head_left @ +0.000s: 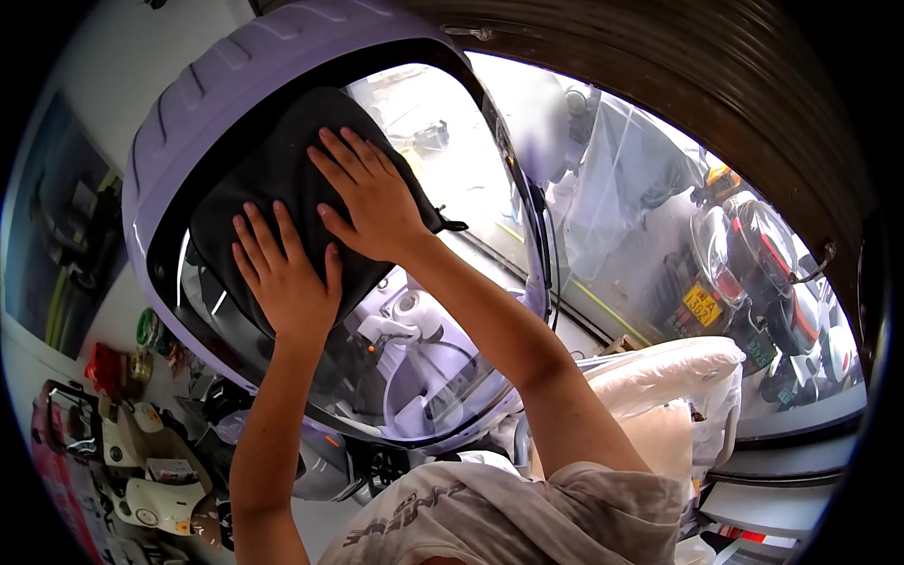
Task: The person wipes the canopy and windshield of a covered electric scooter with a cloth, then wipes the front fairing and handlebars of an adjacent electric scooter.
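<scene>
Blown-out daylight from outside, dim interior, curved fisheye edges, black corners.

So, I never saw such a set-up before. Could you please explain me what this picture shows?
There is no robot here, only a person's two bare hands, seen by a camera worn on the head, looking forward and down. This is the one view. The left hand and right hand rest flat, fingers open, on a dark, soft-looking sheet. It covers part of the window in a pale purple vehicle body. Neither hand is closed around anything. Parked two-wheelers stand to the right.
</scene>
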`<state>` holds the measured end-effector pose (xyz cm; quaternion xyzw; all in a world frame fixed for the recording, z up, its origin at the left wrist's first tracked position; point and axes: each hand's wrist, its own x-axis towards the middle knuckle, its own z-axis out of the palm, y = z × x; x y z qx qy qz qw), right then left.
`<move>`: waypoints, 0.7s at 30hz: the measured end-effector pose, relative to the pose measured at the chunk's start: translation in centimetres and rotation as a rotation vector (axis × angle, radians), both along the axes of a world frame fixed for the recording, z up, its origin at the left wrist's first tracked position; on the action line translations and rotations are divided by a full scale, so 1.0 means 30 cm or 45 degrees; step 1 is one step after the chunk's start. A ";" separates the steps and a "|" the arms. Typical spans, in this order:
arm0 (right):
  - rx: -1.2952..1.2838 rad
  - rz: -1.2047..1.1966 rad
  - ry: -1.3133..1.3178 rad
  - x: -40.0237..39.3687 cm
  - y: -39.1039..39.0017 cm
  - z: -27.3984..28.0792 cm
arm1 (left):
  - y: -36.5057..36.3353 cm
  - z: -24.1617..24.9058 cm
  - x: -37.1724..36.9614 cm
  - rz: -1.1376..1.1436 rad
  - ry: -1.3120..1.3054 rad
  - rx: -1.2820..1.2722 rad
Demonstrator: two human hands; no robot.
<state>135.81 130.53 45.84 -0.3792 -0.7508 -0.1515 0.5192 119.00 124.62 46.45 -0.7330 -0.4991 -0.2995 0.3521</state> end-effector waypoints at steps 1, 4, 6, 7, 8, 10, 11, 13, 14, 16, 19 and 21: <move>-0.009 -0.025 0.008 0.018 0.005 -0.005 | 0.006 0.004 0.018 -0.005 0.005 0.001; -0.024 -0.062 0.024 0.070 0.020 -0.013 | 0.024 0.014 0.065 -0.016 0.028 -0.020; -0.029 -0.076 0.036 0.097 0.033 -0.019 | 0.040 0.019 0.089 -0.051 0.054 -0.035; -0.017 -0.088 0.059 0.112 0.040 -0.023 | 0.048 0.021 0.104 -0.056 0.061 -0.035; -0.006 -0.099 0.082 0.125 0.046 -0.028 | 0.055 0.022 0.119 -0.058 0.079 -0.035; -0.002 -0.112 0.107 0.149 0.061 -0.036 | 0.069 0.027 0.147 -0.068 0.105 -0.034; -0.001 -0.120 0.125 0.162 0.067 -0.041 | 0.075 0.027 0.162 -0.067 0.123 -0.028; 0.003 -0.132 0.147 0.186 0.079 -0.048 | 0.090 0.031 0.189 -0.073 0.149 -0.026; 0.010 -0.137 0.161 0.198 0.084 -0.052 | 0.095 0.033 0.204 -0.078 0.163 -0.014; 0.008 -0.143 0.180 0.220 0.098 -0.057 | 0.105 0.037 0.228 -0.087 0.184 -0.004; 0.003 -0.148 0.209 0.253 0.107 -0.067 | 0.118 0.040 0.264 -0.080 0.213 -0.007; -0.003 -0.151 0.226 0.278 0.116 -0.075 | 0.130 0.038 0.290 -0.072 0.236 -0.011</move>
